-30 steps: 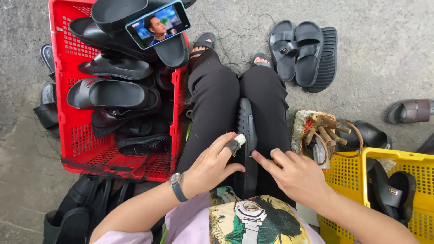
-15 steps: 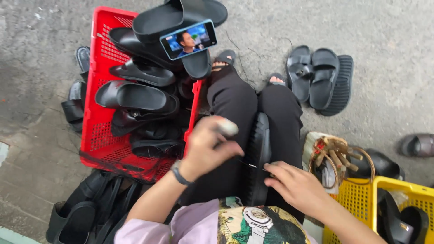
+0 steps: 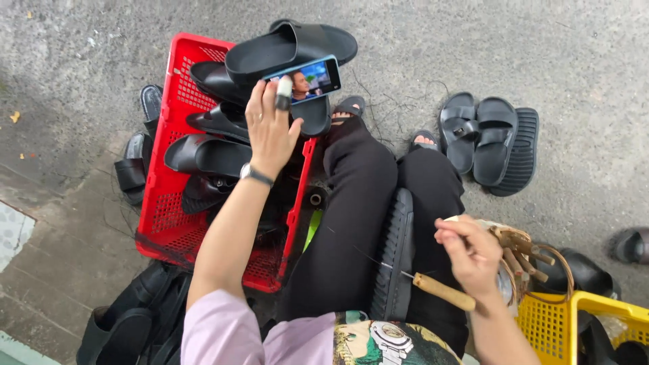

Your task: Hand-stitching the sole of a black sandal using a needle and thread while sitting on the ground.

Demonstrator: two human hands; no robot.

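While the person sits with black-trousered legs stretched out over grey concrete, the left hand [image 3: 270,128] reaches up toward eleven o'clock, its fingers loosely spread and its taped fingertip resting against the left end of a smartphone [image 3: 307,78] with a lit screen; the hand grips nothing. A wristwatch [image 3: 255,174] circles that wrist. The smartphone lies propped among black slide sandals [image 3: 291,47] heaped in a red plastic crate [image 3: 165,203], which stands at ten o'clock, just beside the left leg. Down at four o'clock the right hand [image 3: 470,253] is closed around the wooden handle of an awl [image 3: 436,290], whose thin metal point aims toward nine o'clock and meets the edge of a black sandal sole [image 3: 399,257] lying lengthwise in the lap between the thighs. Just to the right of that hand sits a small woven basket [image 3: 524,253] with a looped handle, and below it, at five o'clock, the corner of a yellow plastic crate [image 3: 561,318]. At two o'clock a pair of finished black sandals [image 3: 480,135] rests on the ground, well apart from both hands. More black sandals lie piled on the ground at seven o'clock [image 3: 128,318], near the red crate.
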